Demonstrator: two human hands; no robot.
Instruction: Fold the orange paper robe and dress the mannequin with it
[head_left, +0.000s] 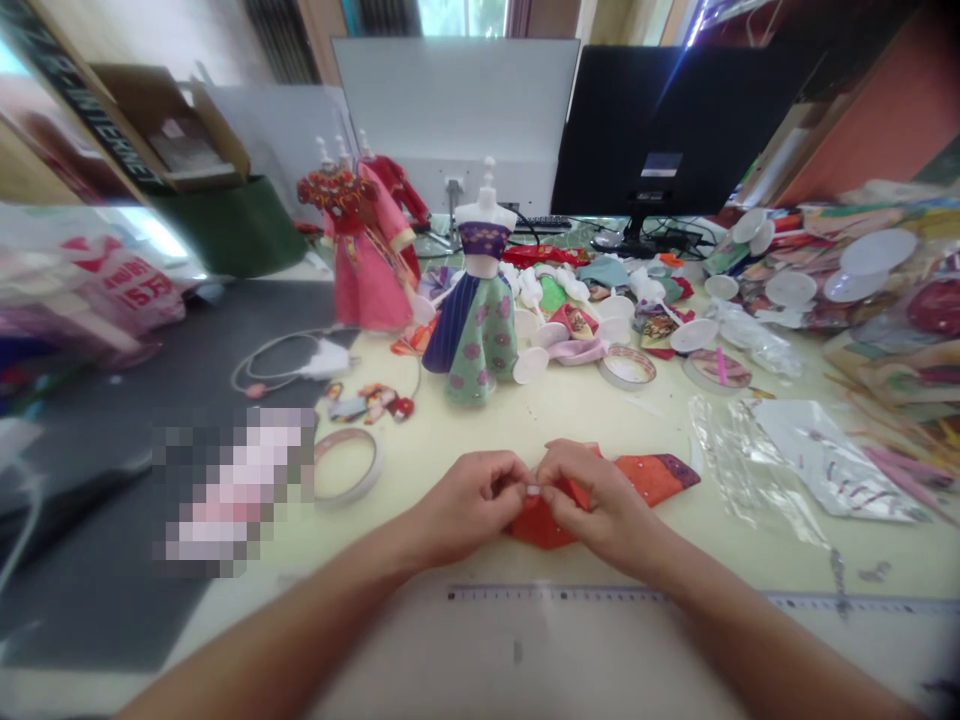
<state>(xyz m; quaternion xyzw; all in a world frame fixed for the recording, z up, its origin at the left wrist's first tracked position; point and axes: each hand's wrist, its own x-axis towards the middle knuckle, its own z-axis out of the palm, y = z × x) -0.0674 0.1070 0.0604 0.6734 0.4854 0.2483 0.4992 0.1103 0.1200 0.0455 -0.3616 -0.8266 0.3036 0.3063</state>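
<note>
In the head view, the left hand [469,500] and right hand [600,500] are pinching a tiny white piece [533,490] between narrowed fingertips [514,496]; the orange-red doll garment [646,480] is lying beneath them, stretching lengthwise rightward, nearer the right hand.

Matt cloth on the red-orange fabric [544,528], patterned cloth on the skirt [484,345], smooth white plastic on the mannequin [486,212]! Now the clear wrapper [739,475], glossy, crinkled plastic; the tabletop [431,440] smooth, the box [135,100] dull brown cardboard!
</note>
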